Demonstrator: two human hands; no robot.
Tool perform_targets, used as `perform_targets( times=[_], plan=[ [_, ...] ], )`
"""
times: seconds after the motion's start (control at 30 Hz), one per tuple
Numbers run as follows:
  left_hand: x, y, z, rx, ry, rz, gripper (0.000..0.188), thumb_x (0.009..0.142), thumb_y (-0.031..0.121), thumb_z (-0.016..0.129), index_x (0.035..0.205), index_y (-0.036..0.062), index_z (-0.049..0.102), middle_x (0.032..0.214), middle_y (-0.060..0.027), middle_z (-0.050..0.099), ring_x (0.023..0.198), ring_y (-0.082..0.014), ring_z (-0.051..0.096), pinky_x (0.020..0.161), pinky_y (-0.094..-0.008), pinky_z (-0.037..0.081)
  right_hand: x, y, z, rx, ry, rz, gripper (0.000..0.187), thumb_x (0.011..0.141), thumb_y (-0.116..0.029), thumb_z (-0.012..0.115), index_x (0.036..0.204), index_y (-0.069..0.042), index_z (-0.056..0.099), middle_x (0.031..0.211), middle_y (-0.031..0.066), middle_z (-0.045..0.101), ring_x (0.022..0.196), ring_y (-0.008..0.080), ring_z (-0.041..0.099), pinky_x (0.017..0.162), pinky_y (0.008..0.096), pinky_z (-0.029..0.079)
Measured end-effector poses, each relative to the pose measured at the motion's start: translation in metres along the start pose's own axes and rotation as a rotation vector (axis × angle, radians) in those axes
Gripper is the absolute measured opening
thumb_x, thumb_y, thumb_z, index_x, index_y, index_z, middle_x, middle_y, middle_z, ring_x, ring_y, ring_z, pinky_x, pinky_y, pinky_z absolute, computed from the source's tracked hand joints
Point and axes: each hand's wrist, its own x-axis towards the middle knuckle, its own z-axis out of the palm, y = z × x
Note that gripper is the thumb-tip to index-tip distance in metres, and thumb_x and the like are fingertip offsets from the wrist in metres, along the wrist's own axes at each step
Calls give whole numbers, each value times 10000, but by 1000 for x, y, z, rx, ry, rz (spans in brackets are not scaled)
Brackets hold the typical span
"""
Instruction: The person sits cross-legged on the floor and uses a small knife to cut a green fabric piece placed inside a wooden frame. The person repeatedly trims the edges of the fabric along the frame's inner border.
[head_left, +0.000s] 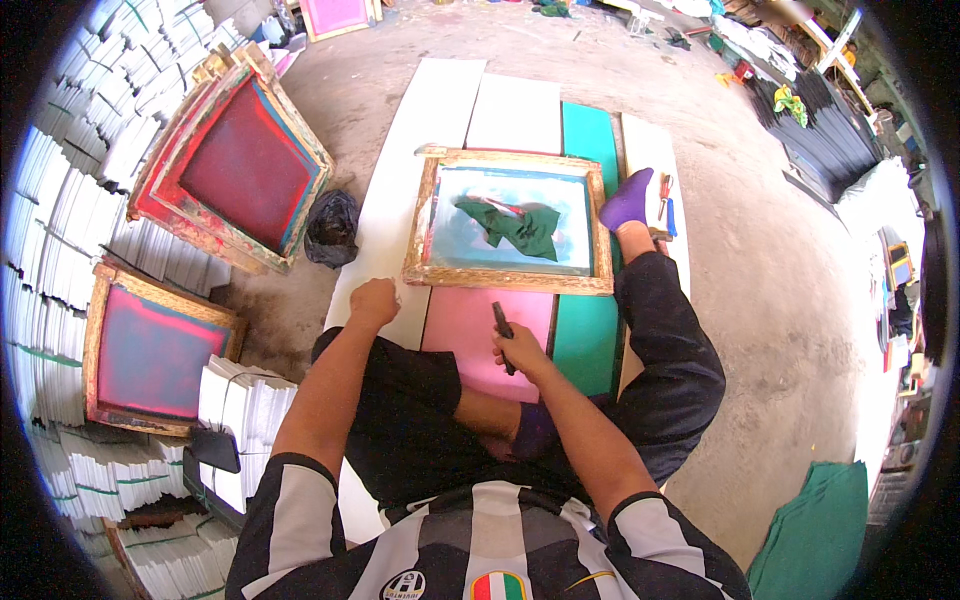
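My right hand (pixel 524 350) is closed around a slim dark hand tool (pixel 502 322), held upright above a pink board (pixel 478 330); its exact kind is unclear. My left hand (pixel 374 303) is curled into a fist off the near left corner of a wooden-framed printing screen (pixel 508 281). Whatever its fingers may hold is hidden. The screen lies flat across white and green boards, apart from both hands. A crumpled dark green cloth (pixel 530 230) rests on its mesh. My foot in a purple sock (pixel 628 200) is beside the screen's right edge.
Framed screens (pixel 245 165) lean against white stacks (pixel 50 230) at the left, with a black plastic bag (pixel 331 228) close by. A screwdriver (pixel 665 195) and a blue-handled tool (pixel 672 217) lie right of my foot. Green cloth (pixel 815 530) is at the lower right.
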Motion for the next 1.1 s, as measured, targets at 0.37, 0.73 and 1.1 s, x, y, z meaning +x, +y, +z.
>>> perform_targets(
  times=[0.37, 0.73, 1.1],
  plan=[
    [0, -6, 13, 48, -41, -139, 340, 774, 324, 814, 1006, 83, 757, 1032, -130, 745, 978, -298, 720, 813, -405, 575, 10, 5, -104, -80, 389, 84, 252, 960, -203, 623, 1076, 11, 558, 778, 108, 597, 577, 186, 590, 500, 373, 483],
    [14, 58, 23, -71, 129, 212, 368, 788, 387, 770, 1016, 100, 739, 1028, -134, 713, 976, -317, 689, 815, -448, 551, 12, -3, -137, -143, 382, 260, 270, 982, -253, 599, 1066, -7, 526, 770, 114, 569, 580, 230, 580, 469, 448, 417],
    [-3, 156, 25, -190, 395, 619, 272, 731, 260, 793, 920, 77, 723, 1236, -138, 587, 1216, -325, 531, 986, -463, 443, 17, -12, -148, -212, 371, 248, 357, 894, -251, 609, 963, 99, 612, 711, 187, 640, 539, 306, 644, 451, 468, 506]
  ],
)
